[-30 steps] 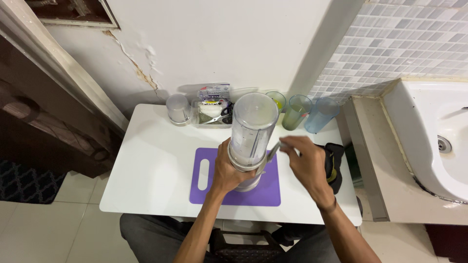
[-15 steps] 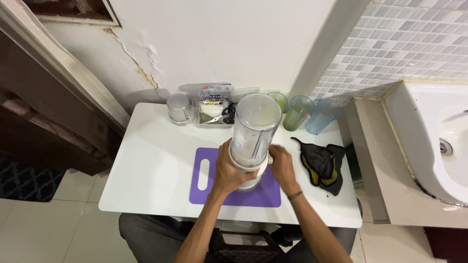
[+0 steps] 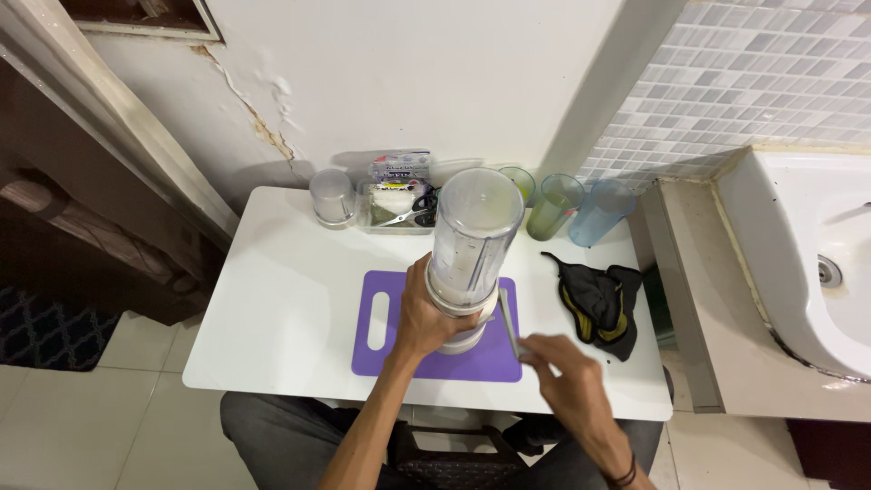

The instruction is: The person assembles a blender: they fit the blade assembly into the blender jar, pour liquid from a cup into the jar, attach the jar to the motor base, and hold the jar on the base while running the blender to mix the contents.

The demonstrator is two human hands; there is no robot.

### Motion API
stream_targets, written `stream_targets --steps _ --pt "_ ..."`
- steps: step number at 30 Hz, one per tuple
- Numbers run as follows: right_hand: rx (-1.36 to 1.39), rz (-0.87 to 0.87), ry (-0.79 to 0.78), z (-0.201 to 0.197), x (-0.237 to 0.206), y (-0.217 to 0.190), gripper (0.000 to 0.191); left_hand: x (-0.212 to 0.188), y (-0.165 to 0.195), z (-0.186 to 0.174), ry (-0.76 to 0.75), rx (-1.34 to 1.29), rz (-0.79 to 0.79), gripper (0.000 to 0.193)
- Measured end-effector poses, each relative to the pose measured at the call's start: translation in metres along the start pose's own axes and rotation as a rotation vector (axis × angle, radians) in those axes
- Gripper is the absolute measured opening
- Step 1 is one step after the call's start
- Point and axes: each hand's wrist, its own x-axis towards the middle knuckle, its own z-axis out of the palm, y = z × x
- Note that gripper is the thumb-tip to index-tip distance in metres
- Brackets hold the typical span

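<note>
White wall with cracked, peeling paint fills the far side, meeting small grey mosaic tiles at the right, where a white sink [image 3: 798,263] sits on a beige ledge. Below the wall stands a white table [image 3: 272,318], and a purple cutting board [image 3: 390,349] with a handle slot lies near its front edge.

On that board stands a tall clear blender jar [image 3: 472,236] on its white base, the biggest thing on the table. It is upright and rises toward the camera. The left hand [image 3: 425,313] is wrapped around the jar's lower part, fingers clenched on it from the left side.

Just right of the board lies a crumpled black cloth with yellow trim [image 3: 599,304]. Along the far edge stand three tumblers [image 3: 581,207], green to blue, a clear tray [image 3: 395,201] holding scissors and packets, and a small clear cup [image 3: 331,195] turned upside down at the left.

The right hand [image 3: 567,386] is at the board's near right corner, fingers pinching the near end of a slim metal utensil [image 3: 508,322], which points away toward the jar's base.
</note>
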Motion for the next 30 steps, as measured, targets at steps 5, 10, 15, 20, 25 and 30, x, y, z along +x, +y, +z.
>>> stream_targets --steps 5,10,15,20,25,30 --pt "-0.058 -0.146 0.159 -0.026 0.056 -0.026 0.023 0.001 0.001 -0.001 -0.017 -0.023 0.018 0.108" --pt "-0.073 -0.183 0.230 -0.025 0.113 -0.032 0.023 0.001 -0.002 -0.002 -0.011 -0.046 0.027 0.102" --pt "-0.095 -0.254 0.282 0.005 0.146 0.003 0.020 0.001 -0.003 0.000 -0.008 -0.043 0.023 0.102" --pt "-0.101 -0.152 0.208 0.050 0.136 0.044 0.022 0.001 -0.002 0.001 0.003 -0.051 -0.004 0.101" --pt "-0.126 -0.079 0.134 0.076 0.074 0.052 0.031 0.000 -0.001 0.000 0.029 -0.026 0.034 0.099" --pt "-0.126 0.060 0.007 0.065 0.010 0.039 0.021 0.000 -0.001 0.001 0.026 -0.041 0.005 0.100"
